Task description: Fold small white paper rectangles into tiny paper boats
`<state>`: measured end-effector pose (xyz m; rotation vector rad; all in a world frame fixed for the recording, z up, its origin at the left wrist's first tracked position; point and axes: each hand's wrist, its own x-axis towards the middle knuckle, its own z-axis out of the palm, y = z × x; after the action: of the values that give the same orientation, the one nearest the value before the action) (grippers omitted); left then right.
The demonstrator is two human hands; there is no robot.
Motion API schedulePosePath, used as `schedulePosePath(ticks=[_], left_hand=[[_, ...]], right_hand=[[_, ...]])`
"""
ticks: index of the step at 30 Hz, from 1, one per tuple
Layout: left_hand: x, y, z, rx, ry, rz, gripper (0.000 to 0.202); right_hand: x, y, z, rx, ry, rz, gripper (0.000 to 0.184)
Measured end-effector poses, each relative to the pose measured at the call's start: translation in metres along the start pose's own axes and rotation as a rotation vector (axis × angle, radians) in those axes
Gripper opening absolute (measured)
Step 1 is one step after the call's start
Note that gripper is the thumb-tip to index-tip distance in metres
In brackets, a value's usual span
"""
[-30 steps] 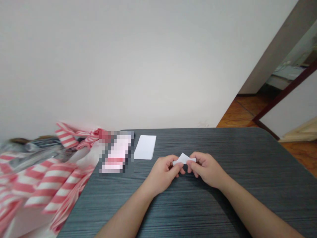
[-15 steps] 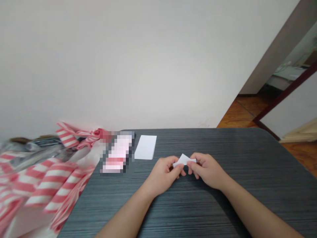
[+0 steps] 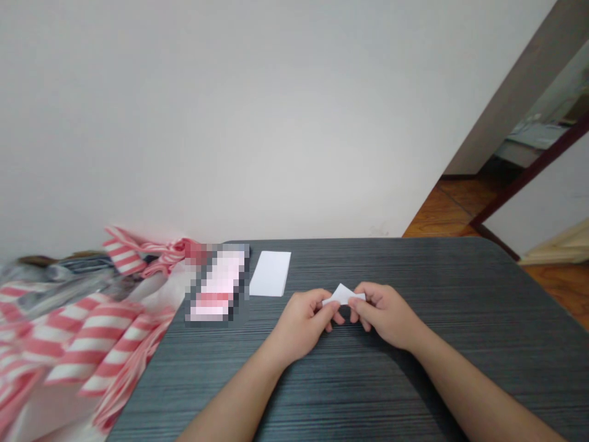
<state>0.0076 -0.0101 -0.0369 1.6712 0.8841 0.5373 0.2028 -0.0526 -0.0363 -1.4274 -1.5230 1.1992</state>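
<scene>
A small folded piece of white paper [image 3: 341, 294] is held above the dark table, its pointed tip facing away from me and a narrow end sticking out at each side. My left hand [image 3: 304, 319] pinches its left part between thumb and fingers. On the right part, my right hand [image 3: 389, 313] grips it the same way. Both thumbs lie on the near edge, close together, and my fingers hide much of the underside. Beyond my left hand, a stack of white paper sheets [image 3: 270, 274] lies flat on the table.
The dark wood-grained table [image 3: 368, 393] meets a pale wall [image 3: 294, 123] at its far edge. A blurred-out flat object [image 3: 218, 282] lies left of the paper stack. Red-and-white striped cloth [image 3: 96, 331] is heaped at the left. A doorway with wooden floor [image 3: 442, 205] shows at right.
Both hands keep their pinch on the folded paper. My left thumb has shifted slightly, and the gap under the paper between the thumbs looks a little clearer.
</scene>
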Motion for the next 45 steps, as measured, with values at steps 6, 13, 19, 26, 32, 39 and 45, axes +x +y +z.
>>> schedulePosePath(ticks=[6,13,19,26,32,39,45], left_hand=[[0.0003,-0.0024,0.001,-0.089,0.034,-0.041,0.031],[0.0007,-0.0023,0.0023,-0.092,0.041,-0.033,0.029],[0.0,0.0002,0.0023,-0.07,0.035,-0.016,0.028],[-0.0011,0.0024,0.0029,-0.056,-0.013,0.016,0.026],[-0.0016,0.0061,0.0011,-0.022,-0.029,0.043,0.027],[-0.0017,0.004,-0.0012,-0.038,-0.03,0.009,0.027],[-0.0013,0.0042,-0.0021,-0.058,-0.015,-0.037,0.026]], right_hand=[[0.0004,0.0048,-0.0003,0.04,0.007,0.014,0.024],[0.0008,0.0018,0.0012,0.068,0.017,0.023,0.025],[0.0018,0.0006,0.0007,0.095,-0.029,0.036,0.016],[0.0018,-0.0026,0.0016,0.036,-0.046,0.02,0.014],[0.0004,-0.0032,0.0043,0.063,-0.065,0.025,0.013],[0.0019,0.0006,0.0041,0.048,-0.053,0.029,0.016],[-0.0002,-0.003,-0.003,0.035,-0.019,0.019,0.024]])
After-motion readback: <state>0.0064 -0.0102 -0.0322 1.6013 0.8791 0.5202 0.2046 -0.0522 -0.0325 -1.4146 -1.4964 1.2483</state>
